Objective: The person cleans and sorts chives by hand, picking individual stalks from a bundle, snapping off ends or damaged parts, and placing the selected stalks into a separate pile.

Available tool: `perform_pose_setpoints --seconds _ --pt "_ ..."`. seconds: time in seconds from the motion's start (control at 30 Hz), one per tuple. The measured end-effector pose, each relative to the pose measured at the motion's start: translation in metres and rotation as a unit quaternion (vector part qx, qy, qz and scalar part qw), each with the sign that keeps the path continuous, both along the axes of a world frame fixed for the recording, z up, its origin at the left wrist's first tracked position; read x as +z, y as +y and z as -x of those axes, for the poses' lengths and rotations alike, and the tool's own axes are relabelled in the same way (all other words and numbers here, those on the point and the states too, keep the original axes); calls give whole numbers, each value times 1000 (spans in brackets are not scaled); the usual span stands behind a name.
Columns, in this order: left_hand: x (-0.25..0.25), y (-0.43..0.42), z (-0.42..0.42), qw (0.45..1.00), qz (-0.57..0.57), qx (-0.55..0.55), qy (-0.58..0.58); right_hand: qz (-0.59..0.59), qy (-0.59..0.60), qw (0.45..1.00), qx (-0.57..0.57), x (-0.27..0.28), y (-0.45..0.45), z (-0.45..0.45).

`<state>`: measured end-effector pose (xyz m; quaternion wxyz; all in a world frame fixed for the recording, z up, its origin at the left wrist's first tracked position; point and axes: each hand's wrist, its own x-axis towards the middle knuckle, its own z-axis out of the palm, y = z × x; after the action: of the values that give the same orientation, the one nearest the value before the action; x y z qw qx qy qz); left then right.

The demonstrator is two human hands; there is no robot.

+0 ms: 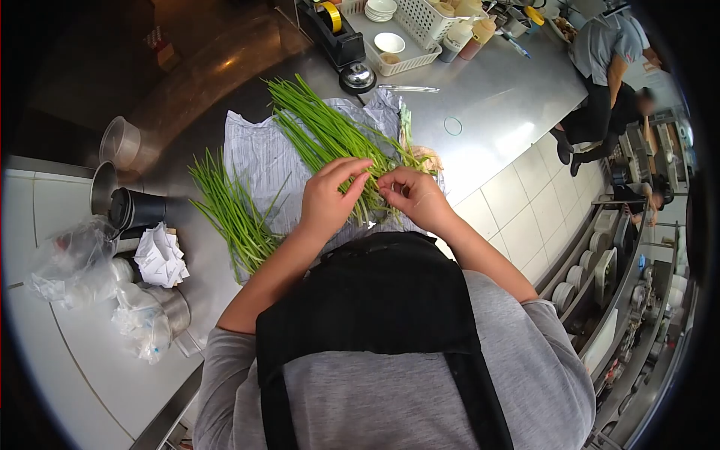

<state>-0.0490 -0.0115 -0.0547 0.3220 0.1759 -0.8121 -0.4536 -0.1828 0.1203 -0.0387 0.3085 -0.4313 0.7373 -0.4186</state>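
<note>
Many long, slender green stalks (319,124)

Green stalks (319,124) on striped sheet (251,154)

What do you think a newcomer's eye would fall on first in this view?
Most likely the large bunch of bright green stalks spread over the crumpled cloth, with the left hand and right hand close together at its near end. Next, perhaps, the smaller green bunch to its left, then the yellow tape beyond, in its black dispenser.
</note>
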Motion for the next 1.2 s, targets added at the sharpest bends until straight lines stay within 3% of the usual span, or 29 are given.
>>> perform_pose_setpoints --seconds 0.03,0.1,0.13,0.2,0.33,0.4,0.7,0.8,0.87,0.9,0.97,1.1,1.17,1.2 --pt "-1 0 0 1000 0 1 1 6 20 1000 18 0 1 0" --pt "-7 -2 1 974 -223 14 41 14 42 998 36 0 4 -2" --pt "-7 -4 3 974 -221 13 44 12 35 998 48 -1 6 -3" --pt "-7 -9 7 915 -373 11 155 13 30 998 61 -4 7 -5" --pt "-1 -15 3 900 -407 7 152 15 52 997 62 -3 7 -6" --pt "1 -14 1 907 -395 1 146 17 10 1000 -19 -4 4 -1" --pt "-1 -6 -11 934 -343 -28 99 113 65 991 -27 35 -22 6" --pt "0 -3 -18 936 -336 -31 104 191 156 969 -25 66 -39 9" --pt "1 -2 -25 949 -305 -21 75 229 390 892 5 86 -54 19" --pt "2 -3 -29 949 -304 -21 77 231 392 891 5 93 -63 24" --pt "6 -4 -40 960 -278 -21 36 279 541 790 79 103 -79 34" --pt "19 -12 -64 977 -214 14 1 225 561 786 129 109 -83 41" --pt "23 -17 -81 981 -168 47 -78 55 500 842 195 106 -73 33" --pt "26 -19 -90 980 -175 54 -79 53 497 842 204 99 -68 30"
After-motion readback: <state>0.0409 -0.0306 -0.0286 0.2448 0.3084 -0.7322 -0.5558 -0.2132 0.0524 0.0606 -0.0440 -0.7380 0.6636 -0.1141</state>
